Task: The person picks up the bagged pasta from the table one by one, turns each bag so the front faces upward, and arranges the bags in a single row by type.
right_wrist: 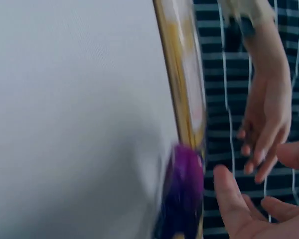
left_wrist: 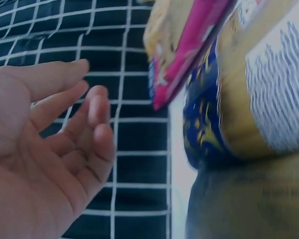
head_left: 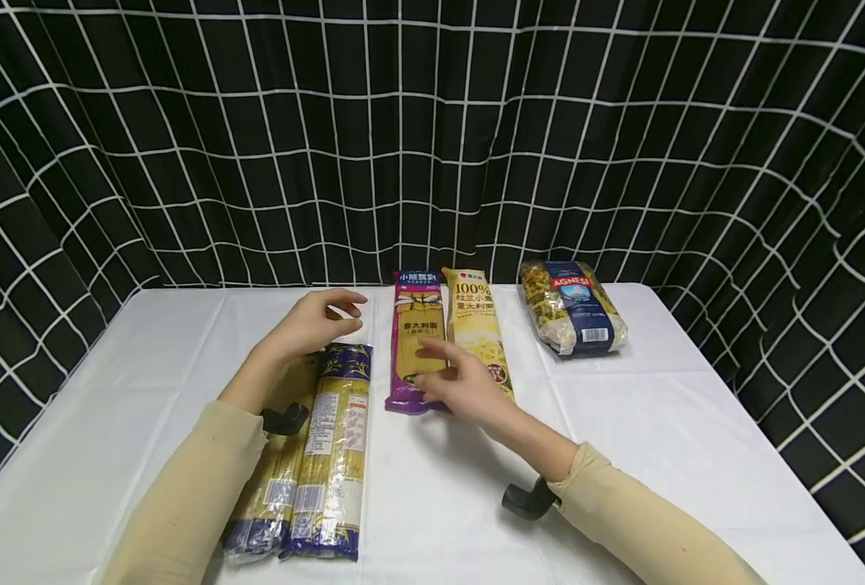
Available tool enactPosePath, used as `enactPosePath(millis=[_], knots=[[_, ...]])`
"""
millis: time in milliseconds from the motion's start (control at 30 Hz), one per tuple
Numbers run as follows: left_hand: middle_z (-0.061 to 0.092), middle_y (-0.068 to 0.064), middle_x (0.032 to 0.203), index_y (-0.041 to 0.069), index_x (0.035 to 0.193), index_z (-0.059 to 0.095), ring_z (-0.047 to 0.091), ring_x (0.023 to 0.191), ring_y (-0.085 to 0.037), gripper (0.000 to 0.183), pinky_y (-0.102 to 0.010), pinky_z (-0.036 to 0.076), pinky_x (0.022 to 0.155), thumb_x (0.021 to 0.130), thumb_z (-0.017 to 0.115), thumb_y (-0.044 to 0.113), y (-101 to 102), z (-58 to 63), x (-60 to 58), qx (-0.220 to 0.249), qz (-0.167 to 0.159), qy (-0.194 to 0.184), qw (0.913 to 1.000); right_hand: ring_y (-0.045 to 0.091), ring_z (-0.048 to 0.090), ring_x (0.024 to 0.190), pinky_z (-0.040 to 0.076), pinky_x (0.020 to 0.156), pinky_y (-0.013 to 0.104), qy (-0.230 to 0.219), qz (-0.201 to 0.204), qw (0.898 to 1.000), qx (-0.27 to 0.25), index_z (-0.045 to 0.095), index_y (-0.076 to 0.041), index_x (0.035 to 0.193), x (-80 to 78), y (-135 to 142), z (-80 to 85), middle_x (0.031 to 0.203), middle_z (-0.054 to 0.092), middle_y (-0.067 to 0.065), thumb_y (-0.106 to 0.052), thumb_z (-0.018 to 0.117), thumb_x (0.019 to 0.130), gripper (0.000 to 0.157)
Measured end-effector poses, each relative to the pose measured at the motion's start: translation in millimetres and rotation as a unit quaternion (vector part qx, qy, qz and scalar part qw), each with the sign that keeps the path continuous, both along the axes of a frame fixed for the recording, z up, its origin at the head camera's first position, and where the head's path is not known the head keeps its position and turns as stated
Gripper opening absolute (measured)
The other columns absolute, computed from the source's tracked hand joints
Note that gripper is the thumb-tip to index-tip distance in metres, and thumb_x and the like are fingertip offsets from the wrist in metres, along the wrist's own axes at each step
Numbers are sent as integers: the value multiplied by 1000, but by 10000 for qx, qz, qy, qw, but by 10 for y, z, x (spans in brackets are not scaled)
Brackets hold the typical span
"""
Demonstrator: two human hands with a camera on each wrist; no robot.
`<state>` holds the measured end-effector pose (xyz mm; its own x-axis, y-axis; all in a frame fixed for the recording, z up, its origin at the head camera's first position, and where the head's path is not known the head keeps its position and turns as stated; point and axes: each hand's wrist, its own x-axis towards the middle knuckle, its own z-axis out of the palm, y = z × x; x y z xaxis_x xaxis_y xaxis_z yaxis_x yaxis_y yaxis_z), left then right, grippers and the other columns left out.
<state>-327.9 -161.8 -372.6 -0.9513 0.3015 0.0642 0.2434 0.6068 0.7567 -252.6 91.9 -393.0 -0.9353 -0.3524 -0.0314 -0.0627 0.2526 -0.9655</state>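
My left hand (head_left: 314,323) hovers over the far end of two long blue-and-gold spaghetti packs, fingers loosely bent around nothing. The right pack (head_left: 336,443) shows labels and a barcode; the left pack (head_left: 262,487) lies alongside, partly hidden by my forearm. Over the near part of a purple spaghetti pack (head_left: 419,321) is my right hand (head_left: 469,388), thumb and fingers spread apart; whether it touches the pack is unclear. Beside that pack lies a yellow spaghetti pack (head_left: 474,313), partly covered by the hand. In the left wrist view the palm (left_wrist: 45,164) holds nothing.
A bag of multicoloured pasta (head_left: 575,307) with a dark blue label lies at the back right. All the packs lie on a white-covered table (head_left: 645,439). A black curtain with a white grid (head_left: 418,138) stands behind and at both sides.
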Motion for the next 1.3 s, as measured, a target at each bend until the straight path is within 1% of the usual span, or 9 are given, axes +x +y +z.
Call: enactPosePath(millis=[133, 233, 400, 567, 700, 867, 1033, 1133, 1300], knots=[[63, -12, 112, 13, 125, 61, 59, 96, -27, 37, -37, 52, 77, 89, 66, 19, -101, -25, 57, -371, -45, 118, 9992, 34, 64, 92, 56, 75, 42, -221, 552, 9982, 51, 35, -9, 145, 253, -122, -62, 137, 46, 20, -6, 68, 84, 70], [61, -13, 121, 11, 127, 59, 55, 107, -30, 41, -42, 49, 87, 88, 67, 20, -159, -123, 42, -681, -220, 30, 9974, 30, 64, 88, 57, 70, 41, -370, 850, 9955, 200, 33, -10, 146, 389, -220, -95, 138, 45, 20, -8, 71, 82, 75], [56, -11, 130, 11, 130, 57, 48, 122, -34, 47, -51, 39, 101, 87, 68, 22, -226, -289, 12, -1071, -555, -299, 9922, 24, 66, 83, 57, 66, 40, -565, 1164, 9906, 435, 31, -11, 147, 507, -367, -135, 143, 41, 16, -11, 74, 81, 80], [55, -14, 131, 10, 134, 54, 52, 117, -30, 51, -50, 38, 102, 86, 69, 22, -248, -368, 4, -1140, -683, -655, 9890, 24, 68, 79, 57, 65, 39, -659, 1412, 9866, 485, 32, -13, 147, 542, -470, -174, 143, 40, 15, -7, 74, 79, 81], [55, -15, 131, 8, 137, 50, 54, 115, -29, 55, -48, 38, 103, 86, 69, 22, -250, -367, 2, -1047, -726, -826, 9884, 18, 67, 76, 57, 64, 36, -525, 1506, 9859, 509, 32, -13, 147, 542, -517, -204, 142, 40, 18, -5, 76, 76, 84], [54, -16, 131, 7, 138, 49, 53, 116, -29, 57, -48, 38, 103, 86, 69, 22, -267, -363, 9, -1068, -771, -883, 9874, 15, 66, 72, 57, 62, 33, -399, 1479, 9860, 655, 33, -10, 147, 538, -561, -207, 136, 42, 19, -5, 78, 73, 86], [57, -14, 127, 8, 131, 55, 55, 110, -27, 51, -46, 41, 100, 85, 71, 21, -276, -383, 8, -912, -793, -810, 9894, 14, 66, 72, 57, 62, 33, -445, 1354, 9876, 662, 34, -10, 146, 535, -587, -220, 131, 42, 16, -4, 78, 73, 86], [60, -12, 121, 10, 125, 60, 57, 105, -25, 44, -43, 44, 96, 84, 72, 19, -282, -404, 0, -776, -807, -679, 9914, 13, 66, 73, 57, 62, 32, -447, 1299, 9887, 606, 35, -10, 146, 531, -591, -234, 129, 42, 16, -4, 78, 73, 85], [65, -9, 113, 11, 117, 65, 59, 100, -22, 33, -38, 48, 89, 84, 71, 12, -290, -389, -34, -477, -772, -364, 9952, 14, 66, 74, 57, 63, 32, -524, 1208, 9905, 401, 35, -11, 145, 522, -587, -242, 134, 40, 17, -5, 77, 74, 83]])
